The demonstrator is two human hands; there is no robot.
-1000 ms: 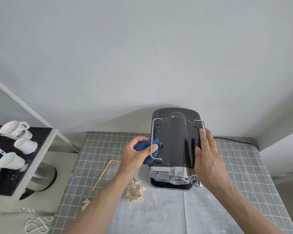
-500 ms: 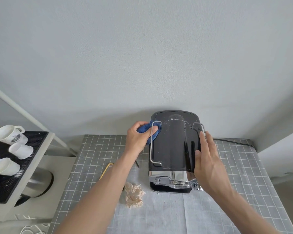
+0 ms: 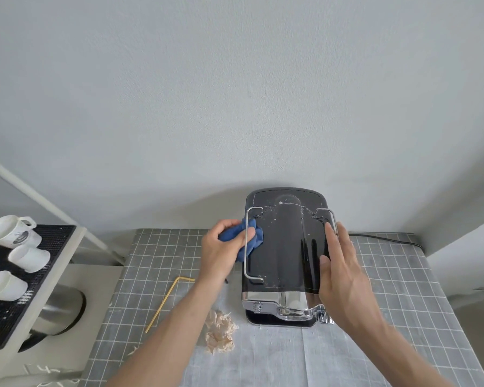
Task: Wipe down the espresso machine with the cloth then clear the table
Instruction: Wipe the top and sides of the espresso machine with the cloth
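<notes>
A black espresso machine (image 3: 287,247) with chrome front and two metal rails on top stands at the back of the grid-patterned table (image 3: 403,289). My left hand (image 3: 224,252) grips a bunched blue cloth (image 3: 253,238) against the machine's upper left side, by the left rail. My right hand (image 3: 344,272) lies flat with straight fingers on the machine's right top edge, beside the right rail. White specks dot the machine's top. A crumpled beige paper wad (image 3: 220,333) and a yellow bent straw (image 3: 165,303) lie on the table left of the machine.
A side shelf at the left holds a black mat (image 3: 17,311) with three white cups (image 3: 28,258) lying on it, and a steel bin (image 3: 62,308) beneath. A black power cord (image 3: 386,238) runs off the machine to the right. The wall rises right behind.
My left hand with the cloth slid back along the machine's left side, then came slightly forward again. My right hand stayed on the right edge.
</notes>
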